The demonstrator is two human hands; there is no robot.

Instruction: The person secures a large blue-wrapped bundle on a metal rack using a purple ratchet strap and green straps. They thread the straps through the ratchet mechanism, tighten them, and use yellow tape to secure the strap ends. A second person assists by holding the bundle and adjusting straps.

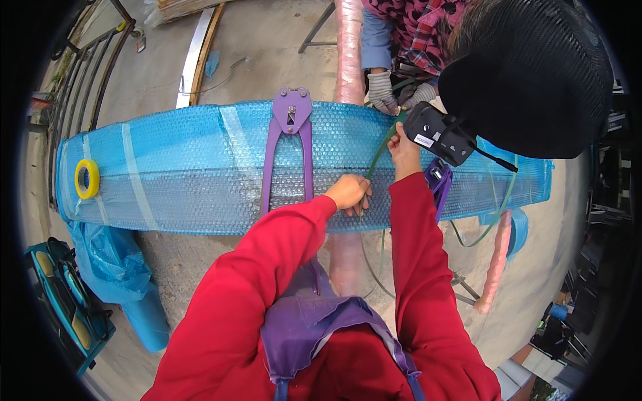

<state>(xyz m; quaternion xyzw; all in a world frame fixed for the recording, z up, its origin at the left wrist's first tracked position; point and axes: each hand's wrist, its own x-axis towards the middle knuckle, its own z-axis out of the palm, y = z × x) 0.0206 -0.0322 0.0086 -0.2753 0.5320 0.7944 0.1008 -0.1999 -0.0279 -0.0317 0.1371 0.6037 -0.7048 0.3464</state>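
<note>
A long package wrapped in blue bubble wrap [194, 144] lies across in front of me. Over it runs a green packing strap [382, 148]. My left hand [350, 193] is closed, fingers curled round the lower part of this strap near the package's front edge. Higher up, my right hand [404, 150] pinches the strap close to the far edge. Just beyond it are a co-worker's gloved hands [394, 93], also at the strap. A purple long-handled strapping sealer [291, 120] rests on the package left of my hands. Another purple tool [439, 180] is right of my right forearm.
A yellow tape roll [86, 179] lies at the package's left end. Pink-wrapped supports [349, 53] pass beneath. The co-worker's black hat [528, 73] and a black device [438, 134] hang over the right side. Blue bubble wrap [117, 267] and a loose strap loop [485, 237] hang low.
</note>
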